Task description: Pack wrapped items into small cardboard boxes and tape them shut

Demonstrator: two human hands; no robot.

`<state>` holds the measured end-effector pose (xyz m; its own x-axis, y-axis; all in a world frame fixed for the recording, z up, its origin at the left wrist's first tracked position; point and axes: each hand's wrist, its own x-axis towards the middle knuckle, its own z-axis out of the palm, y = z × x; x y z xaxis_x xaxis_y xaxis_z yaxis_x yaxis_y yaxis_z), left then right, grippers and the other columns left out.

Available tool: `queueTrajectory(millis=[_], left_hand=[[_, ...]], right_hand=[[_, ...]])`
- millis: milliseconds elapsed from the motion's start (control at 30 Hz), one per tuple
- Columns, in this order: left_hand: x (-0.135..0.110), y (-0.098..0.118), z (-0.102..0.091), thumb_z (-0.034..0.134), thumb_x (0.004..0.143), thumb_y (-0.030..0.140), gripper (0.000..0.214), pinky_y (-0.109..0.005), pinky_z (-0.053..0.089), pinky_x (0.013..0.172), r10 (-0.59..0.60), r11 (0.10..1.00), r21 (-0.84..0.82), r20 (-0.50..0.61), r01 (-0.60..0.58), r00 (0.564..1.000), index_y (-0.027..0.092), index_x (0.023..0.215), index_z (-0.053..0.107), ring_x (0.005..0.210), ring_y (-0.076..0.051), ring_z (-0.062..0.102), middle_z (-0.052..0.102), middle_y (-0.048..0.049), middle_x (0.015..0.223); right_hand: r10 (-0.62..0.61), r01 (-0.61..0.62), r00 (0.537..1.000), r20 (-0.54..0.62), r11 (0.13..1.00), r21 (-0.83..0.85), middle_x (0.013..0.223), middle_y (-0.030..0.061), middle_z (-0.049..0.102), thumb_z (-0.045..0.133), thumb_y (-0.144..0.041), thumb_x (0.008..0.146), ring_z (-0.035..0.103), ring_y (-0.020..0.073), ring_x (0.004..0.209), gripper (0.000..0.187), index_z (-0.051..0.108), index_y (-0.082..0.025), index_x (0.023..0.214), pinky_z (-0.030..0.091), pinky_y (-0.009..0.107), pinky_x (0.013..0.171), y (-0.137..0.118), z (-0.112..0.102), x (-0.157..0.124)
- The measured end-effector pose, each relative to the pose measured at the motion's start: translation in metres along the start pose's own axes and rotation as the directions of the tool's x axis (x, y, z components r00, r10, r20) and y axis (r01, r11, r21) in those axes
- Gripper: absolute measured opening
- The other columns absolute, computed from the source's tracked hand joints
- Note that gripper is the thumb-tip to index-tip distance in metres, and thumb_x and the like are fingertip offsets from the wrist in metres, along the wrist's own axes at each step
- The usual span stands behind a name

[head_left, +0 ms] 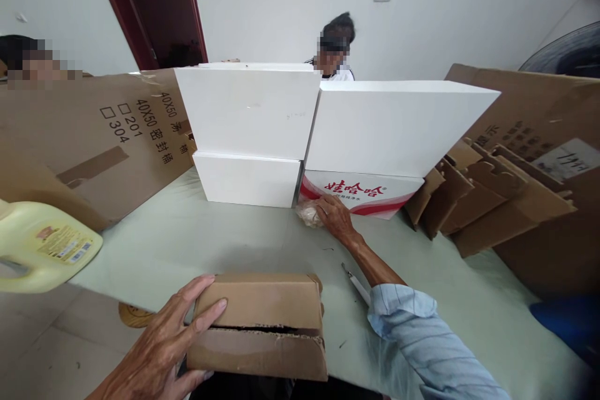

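My left hand (175,328) grips the left end of a small brown cardboard box (262,303) at the table's near edge. A ragged dark gap runs along the box between its two flaps. Reaching forward, my right hand (336,217) has its fingers closed on a crumpled, translucent whitish piece of plastic (308,215); its exact kind is unclear. The plastic lies against the foot of a white box with red print (363,192). A white-handled cutter (355,284) rests on the table beside my right forearm.
White boxes (248,112) stand stacked across the table (225,234). Large cartons flank it: one at left (94,137), one at right (562,106) behind folded cardboard pieces (487,194). A yellow jug (51,250) sits at the left edge. Two people are beyond the boxes.
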<state>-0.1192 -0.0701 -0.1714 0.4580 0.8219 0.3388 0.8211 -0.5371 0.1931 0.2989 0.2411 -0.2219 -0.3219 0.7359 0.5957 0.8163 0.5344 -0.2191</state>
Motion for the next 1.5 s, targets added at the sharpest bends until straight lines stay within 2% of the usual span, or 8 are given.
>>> queueTrajectory(millis=[167,300,467,667,800,1033,1200,1500], left_hand=[[0.001,0.000,0.000,0.076,0.083,0.018,0.093,-0.056,0.056,0.118,0.004,1.000,0.002,0.005,-0.004,1.000,0.036,0.167,0.041,0.155,-0.043,0.047,0.028,-0.0102,0.180],[0.001,0.001,-0.001,0.075,0.083,0.017,0.092,-0.058,0.056,0.117,0.004,1.000,-0.007,0.012,-0.003,1.000,0.035,0.167,0.042,0.156,-0.043,0.046,0.028,-0.0106,0.180],[0.001,0.001,-0.001,0.077,0.082,0.018,0.094,-0.059,0.056,0.117,0.002,1.000,-0.004,0.008,-0.002,1.000,0.034,0.167,0.042,0.155,-0.043,0.047,0.029,-0.0118,0.180],[0.000,0.002,-0.001,0.076,0.079,0.015,0.096,-0.058,0.056,0.117,-0.001,1.000,0.004,0.016,0.001,1.000,0.035,0.167,0.043,0.155,-0.043,0.047,0.027,-0.0106,0.180],[0.000,0.001,0.001,0.075,0.081,0.016,0.091,-0.057,0.055,0.119,-0.003,1.000,-0.006,-0.001,0.003,1.000,0.036,0.165,0.045,0.155,-0.042,0.047,0.028,-0.0089,0.180],[0.002,0.001,0.002,0.073,0.085,0.019,0.089,-0.056,0.057,0.116,0.013,1.000,-0.007,0.000,-0.013,1.000,0.035,0.167,0.041,0.155,-0.041,0.047,0.031,-0.0118,0.178],[0.004,0.001,0.002,0.071,0.087,0.017,0.088,-0.056,0.055,0.119,0.007,1.000,-0.030,0.013,-0.007,1.000,0.036,0.167,0.041,0.157,-0.041,0.044,0.031,-0.0107,0.178],[0.014,-0.001,-0.004,0.079,0.087,0.022,0.092,-0.061,0.055,0.116,0.046,0.994,-0.101,0.058,-0.040,0.997,0.031,0.169,0.038,0.156,-0.046,0.042,0.029,-0.0193,0.175]], right_hand=[[0.002,-0.002,1.000,0.007,1.000,0.026,0.105,0.0099,0.075,0.043,-0.031,0.107,0.067,0.0267,0.101,0.038,0.080,-0.022,0.110,0.055,0.040,0.089,0.005,0.002,-0.001],[0.059,-0.058,0.996,-0.064,0.998,0.011,0.112,0.0152,0.072,0.049,-0.032,0.103,0.065,0.0301,0.104,0.032,0.076,-0.019,0.117,0.056,0.042,0.087,0.006,-0.001,-0.005],[0.066,-0.064,0.992,-0.111,0.998,0.017,0.104,0.0154,0.071,0.046,-0.028,0.104,0.062,0.0311,0.106,0.032,0.076,-0.020,0.102,0.054,0.046,0.097,-0.002,-0.003,-0.010],[-0.001,0.003,1.000,-0.027,0.997,0.071,0.120,0.0107,0.077,0.043,-0.029,0.103,0.068,0.0296,0.118,0.039,0.079,-0.023,0.119,0.057,0.047,0.105,-0.002,0.011,-0.010],[0.007,-0.009,1.000,0.021,0.997,0.077,0.128,0.0148,0.077,0.042,-0.032,0.104,0.068,0.0322,0.126,0.046,0.075,-0.019,0.132,0.057,0.053,0.110,0.009,0.022,-0.014],[0.032,-0.038,0.991,0.129,0.998,0.042,0.153,0.0192,0.064,0.034,-0.043,0.109,0.059,0.0352,0.142,0.057,0.058,-0.014,0.152,0.050,0.056,0.119,0.025,0.033,-0.031],[0.040,-0.043,0.978,0.205,0.999,0.011,0.161,0.0192,0.055,0.043,-0.057,0.107,0.054,0.0379,0.146,0.068,0.046,-0.017,0.161,0.050,0.057,0.116,0.030,0.039,-0.038],[0.104,-0.111,0.956,0.273,0.994,0.010,0.172,0.0235,0.037,0.041,-0.065,0.105,0.034,0.0398,0.159,0.082,0.030,-0.011,0.167,0.035,0.060,0.126,0.020,0.050,-0.045]])
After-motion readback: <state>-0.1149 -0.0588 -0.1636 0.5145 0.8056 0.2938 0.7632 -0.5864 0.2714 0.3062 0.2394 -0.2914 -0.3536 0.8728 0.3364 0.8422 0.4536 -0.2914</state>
